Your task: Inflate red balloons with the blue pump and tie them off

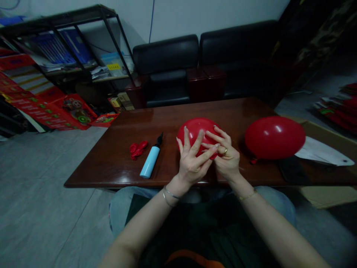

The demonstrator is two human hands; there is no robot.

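- Left hand (193,163) and right hand (228,158) together against the red balloon (196,125), over the counter's (117,163) near edge; neck hidden, pinch uncertain.
- Probably knotting; next seems to call for drawing the neck tight.

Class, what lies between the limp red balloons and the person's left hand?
In the head view, a blue pump with a black nozzle lies on the table between the limp balloons and the left hand.
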